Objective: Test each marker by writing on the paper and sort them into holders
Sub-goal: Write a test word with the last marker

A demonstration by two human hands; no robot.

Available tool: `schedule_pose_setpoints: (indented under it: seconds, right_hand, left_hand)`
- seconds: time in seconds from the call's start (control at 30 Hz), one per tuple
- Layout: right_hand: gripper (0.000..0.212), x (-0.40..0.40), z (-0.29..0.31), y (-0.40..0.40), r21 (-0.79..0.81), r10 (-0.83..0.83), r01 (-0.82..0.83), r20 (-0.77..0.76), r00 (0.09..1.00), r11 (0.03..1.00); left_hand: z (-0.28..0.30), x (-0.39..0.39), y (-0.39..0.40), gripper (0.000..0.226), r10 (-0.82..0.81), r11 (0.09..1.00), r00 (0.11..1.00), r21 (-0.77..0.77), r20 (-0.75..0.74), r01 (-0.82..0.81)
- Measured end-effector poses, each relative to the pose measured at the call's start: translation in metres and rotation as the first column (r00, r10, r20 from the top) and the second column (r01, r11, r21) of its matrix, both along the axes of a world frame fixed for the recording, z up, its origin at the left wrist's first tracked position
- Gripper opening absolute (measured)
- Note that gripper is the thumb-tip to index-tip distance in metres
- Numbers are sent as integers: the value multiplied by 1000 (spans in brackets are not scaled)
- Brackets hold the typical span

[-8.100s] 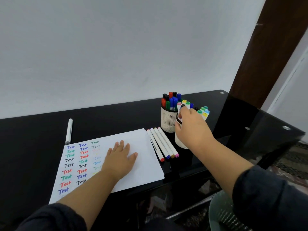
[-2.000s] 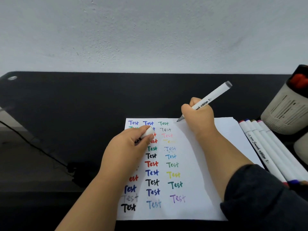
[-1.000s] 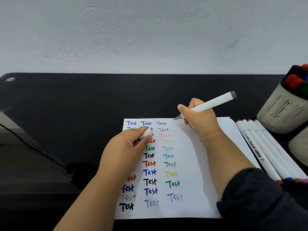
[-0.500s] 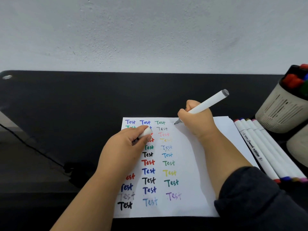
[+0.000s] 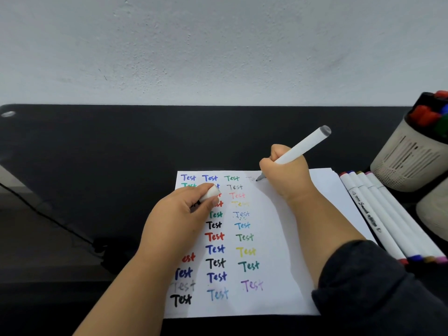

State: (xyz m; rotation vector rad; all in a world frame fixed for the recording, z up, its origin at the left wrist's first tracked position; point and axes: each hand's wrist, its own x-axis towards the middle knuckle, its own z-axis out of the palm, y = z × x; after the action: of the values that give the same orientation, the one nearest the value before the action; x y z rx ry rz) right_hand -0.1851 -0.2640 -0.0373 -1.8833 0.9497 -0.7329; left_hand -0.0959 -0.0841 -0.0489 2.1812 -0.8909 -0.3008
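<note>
Right hand (image 5: pixel 284 175) grips a white marker with a grey end (image 5: pixel 301 146), its tip touching the top of the white paper sheet covered in coloured "Test" words (image 5: pixel 278 251) on the black counter (image 5: pixel 97 154); left hand (image 5: pixel 179 214) pinches the marker's white cap (image 5: pixel 210 192) over the sheet

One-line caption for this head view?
Right hand writes with a grey marker on the paper; left hand holds its cap.

"Test" rows on paper (image 5: pixel 278 238)
</note>
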Motion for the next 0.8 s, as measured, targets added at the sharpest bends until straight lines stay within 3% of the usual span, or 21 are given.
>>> schedule_pose_setpoints:
  seconds: [0.23, 0.8]
  right_hand:
    - [37, -2, 1, -2, 33, -83, 82, 19, 996, 996]
    - [39, -2, 0, -1, 75, -47, 44, 33, 998, 996]
  left_hand:
    - [2, -1, 0, 38, 0, 1000, 1000, 2, -8, 0]
    - [3, -2, 0, 38, 4, 1000, 1000, 0, -19, -4]
